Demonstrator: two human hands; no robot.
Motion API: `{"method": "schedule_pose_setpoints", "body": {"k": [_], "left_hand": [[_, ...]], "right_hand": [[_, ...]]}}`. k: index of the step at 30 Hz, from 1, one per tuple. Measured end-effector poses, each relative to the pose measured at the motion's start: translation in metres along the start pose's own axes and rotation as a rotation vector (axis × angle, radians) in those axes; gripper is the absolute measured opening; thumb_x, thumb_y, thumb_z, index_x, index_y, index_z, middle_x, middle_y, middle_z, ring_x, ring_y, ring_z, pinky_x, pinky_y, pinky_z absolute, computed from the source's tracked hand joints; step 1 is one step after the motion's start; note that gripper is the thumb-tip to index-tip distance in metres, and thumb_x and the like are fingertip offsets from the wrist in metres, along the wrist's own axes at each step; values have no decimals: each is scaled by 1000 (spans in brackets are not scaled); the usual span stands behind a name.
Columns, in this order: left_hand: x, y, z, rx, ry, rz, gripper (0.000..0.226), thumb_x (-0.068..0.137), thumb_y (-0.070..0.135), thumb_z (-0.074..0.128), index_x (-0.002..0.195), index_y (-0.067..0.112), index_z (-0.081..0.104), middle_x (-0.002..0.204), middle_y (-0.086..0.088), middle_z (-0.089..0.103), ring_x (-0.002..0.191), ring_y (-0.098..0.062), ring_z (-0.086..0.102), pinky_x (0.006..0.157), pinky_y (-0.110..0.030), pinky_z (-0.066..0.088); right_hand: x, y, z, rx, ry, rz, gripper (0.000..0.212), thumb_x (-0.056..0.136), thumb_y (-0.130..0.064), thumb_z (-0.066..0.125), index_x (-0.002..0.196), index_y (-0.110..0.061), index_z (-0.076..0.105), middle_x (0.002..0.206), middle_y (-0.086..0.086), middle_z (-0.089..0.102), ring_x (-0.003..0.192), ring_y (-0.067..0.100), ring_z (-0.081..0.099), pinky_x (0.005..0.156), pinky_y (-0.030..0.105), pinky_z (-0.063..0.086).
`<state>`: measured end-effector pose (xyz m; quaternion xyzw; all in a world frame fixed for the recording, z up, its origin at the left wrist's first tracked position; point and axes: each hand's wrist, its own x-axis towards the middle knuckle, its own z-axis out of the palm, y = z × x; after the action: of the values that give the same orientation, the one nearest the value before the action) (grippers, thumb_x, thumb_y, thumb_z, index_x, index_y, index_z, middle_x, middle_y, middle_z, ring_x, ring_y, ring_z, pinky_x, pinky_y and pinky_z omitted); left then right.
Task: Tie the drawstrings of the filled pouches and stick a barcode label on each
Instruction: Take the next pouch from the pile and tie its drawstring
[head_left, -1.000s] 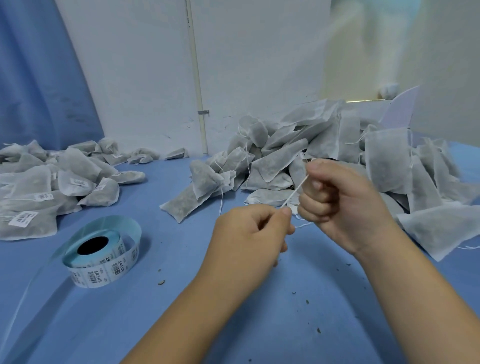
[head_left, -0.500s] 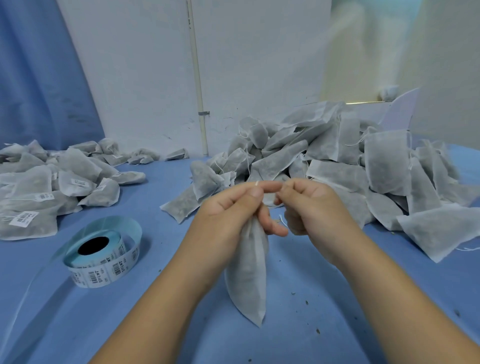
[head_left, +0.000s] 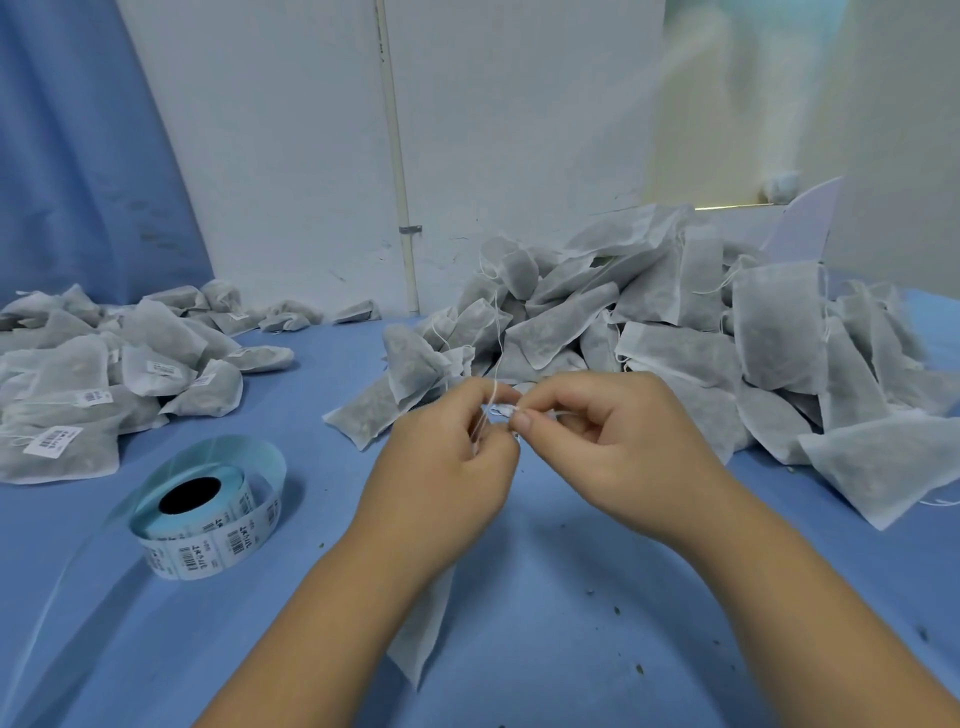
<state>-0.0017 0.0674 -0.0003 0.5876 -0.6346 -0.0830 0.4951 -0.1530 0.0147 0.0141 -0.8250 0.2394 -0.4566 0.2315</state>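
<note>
A filled white pouch (head_left: 423, 623) hangs below my hands over the blue table, mostly hidden behind my left forearm. My left hand (head_left: 447, 467) pinches its gathered neck and the thin white drawstring (head_left: 493, 402), which loops up between the fingers. My right hand (head_left: 613, 441) pinches the drawstring end right against the left fingertips. A roll of barcode labels (head_left: 208, 525) lies on the table to the left, its backing strip trailing off toward the front left.
A big heap of unlabelled pouches (head_left: 675, 332) fills the right and back of the blue table (head_left: 571, 597). A pile of labelled pouches (head_left: 93, 379) lies at the far left. A white wall stands behind. Small dark crumbs dot the cloth.
A second ago my hands pulled the string taut apart. They then came together at the pouch's neck, and now the pouch hangs lower behind my left arm while my fingers work the string.
</note>
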Motion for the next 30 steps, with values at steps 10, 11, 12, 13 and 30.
{"method": "schedule_pose_setpoints", "body": {"k": [10,11,12,13,30], "left_hand": [[-5,12,5,-281,-243,-60,29,85,41,49,67,27,67,47,9,44,44,-12,42,47,-24,39],[-5,14,5,-380,-264,-111,29,84,39,50,65,26,67,47,7,45,42,-13,42,46,-23,40],[-5,16,5,-480,-283,-153,30,83,38,50,63,24,67,47,5,44,39,-14,40,46,-23,41],[-4,18,4,-580,-298,-183,30,83,36,51,62,22,67,47,2,43,37,-14,37,46,-24,41],[4,15,-2,-1128,-323,-448,31,81,30,53,54,15,58,48,2,36,36,-12,36,46,-26,45]], "right_hand": [[4,7,-5,282,29,134,12,85,-16,70,73,-15,71,62,30,50,55,31,37,55,29,32],[4,8,-5,280,33,147,14,87,-14,70,73,-14,71,59,24,52,54,25,39,55,27,34],[5,9,-4,286,26,161,15,88,-13,68,73,-13,70,54,13,53,53,15,40,54,22,34],[5,9,-3,295,11,181,17,89,-12,67,72,-12,70,51,5,53,52,10,39,53,18,34],[4,-10,-1,389,-42,178,19,90,-5,63,74,-13,71,66,-11,67,62,0,58,57,11,44]]}}
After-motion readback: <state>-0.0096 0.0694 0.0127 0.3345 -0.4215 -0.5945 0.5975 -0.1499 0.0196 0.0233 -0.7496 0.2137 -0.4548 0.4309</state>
